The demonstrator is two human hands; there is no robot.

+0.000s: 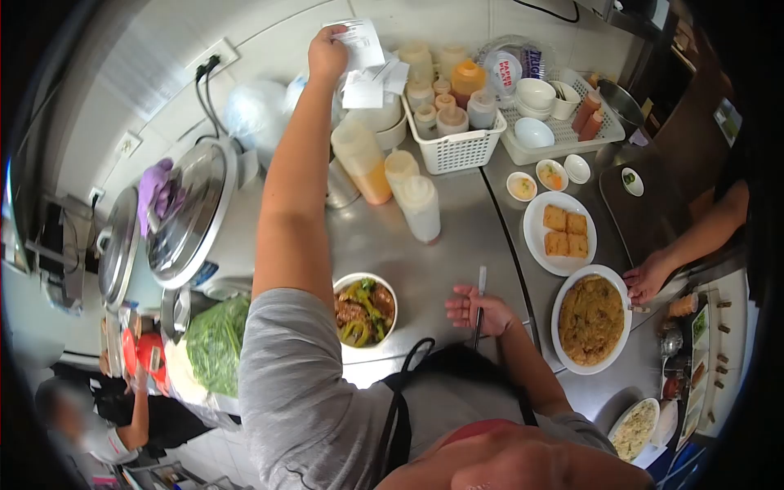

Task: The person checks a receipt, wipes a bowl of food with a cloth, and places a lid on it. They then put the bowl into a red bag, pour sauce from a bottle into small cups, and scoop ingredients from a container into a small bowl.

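My left hand point(327, 51) is stretched far forward and grips a white paper ticket point(359, 42) hanging on the wall among other slips. My right hand point(476, 310) rests on the steel counter point(457, 253) with a dark pen point(480, 304) held between its fingers. Close to my body, between both arms, stands a white bowl of meat and green peppers point(364, 309). A large white plate of yellow fried food point(590, 319) lies to the right of my right hand.
Another person's hand point(648, 278) touches that large plate's rim. Squeeze bottles point(420, 207), a white basket of containers point(454, 139), a plate of fried squares point(560, 232), small sauce dishes and a rack of bowls fill the counter. Rice cookers point(189, 214) and bagged greens point(217, 343) sit left.
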